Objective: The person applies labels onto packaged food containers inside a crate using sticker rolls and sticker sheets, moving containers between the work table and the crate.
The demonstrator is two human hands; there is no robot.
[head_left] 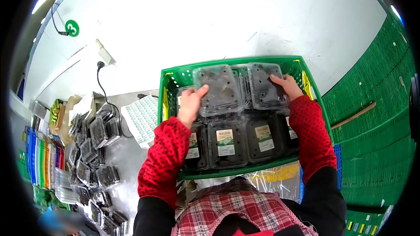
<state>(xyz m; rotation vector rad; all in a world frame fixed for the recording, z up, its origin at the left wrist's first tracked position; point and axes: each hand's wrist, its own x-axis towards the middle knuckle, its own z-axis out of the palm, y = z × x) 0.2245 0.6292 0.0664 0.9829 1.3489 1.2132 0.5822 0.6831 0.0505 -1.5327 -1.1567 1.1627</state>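
My left hand (190, 105) grips the left edge of a clear plastic clamshell box (222, 88), its thumb on the lid. This box is slightly tilted above the others, with dark contents showing through. At the right, my right hand (289, 88) holds a second clamshell box (264, 91) by its right side, fingertips on the lid. Both boxes are over the far half of a green plastic crate (240, 173). In the near half lies a row of labelled clamshell boxes (225, 150) filled with something dark. My fingers under the two held boxes are hidden.
On a metal table (131, 170) at the left lie many filled clamshell boxes (89, 150) and a white sheet of labels or keypad-like tray (141, 120). A black cable (105, 88) runs down the white wall (210, 22). Stacked green crates (376, 140) stand at the right.
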